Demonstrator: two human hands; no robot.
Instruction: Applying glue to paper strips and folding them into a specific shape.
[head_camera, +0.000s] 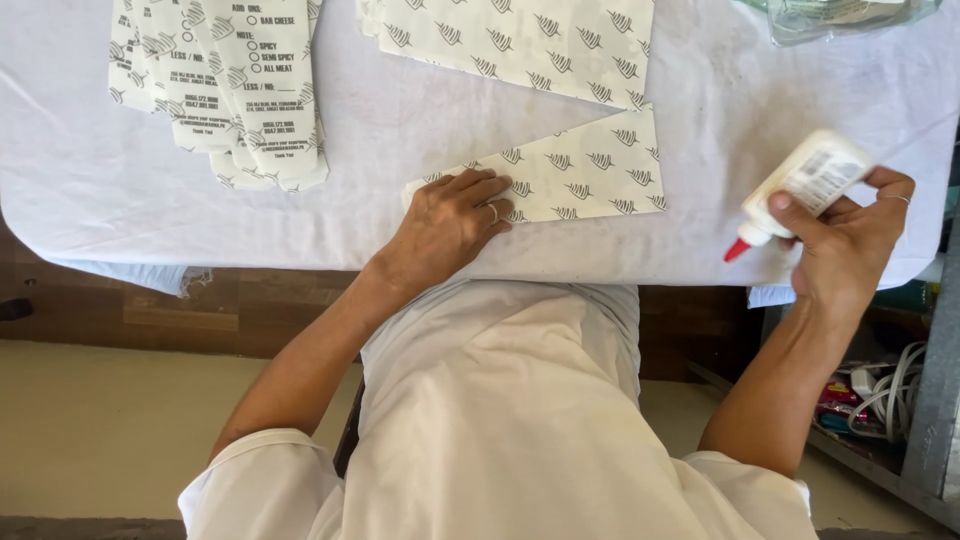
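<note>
Paper stacks (225, 90) behind both hands.

We press our left hand (447, 226) flat on a printed paper sheet (590, 180); our right hand (845, 240) grips a white glue bottle (805, 185), red tip down.

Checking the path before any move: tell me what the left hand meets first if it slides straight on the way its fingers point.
Probably nothing new: the left hand already rests on the patterned sheet, fingers pointing along it. Beyond the sheet's far edge lies bare white cloth.
</note>
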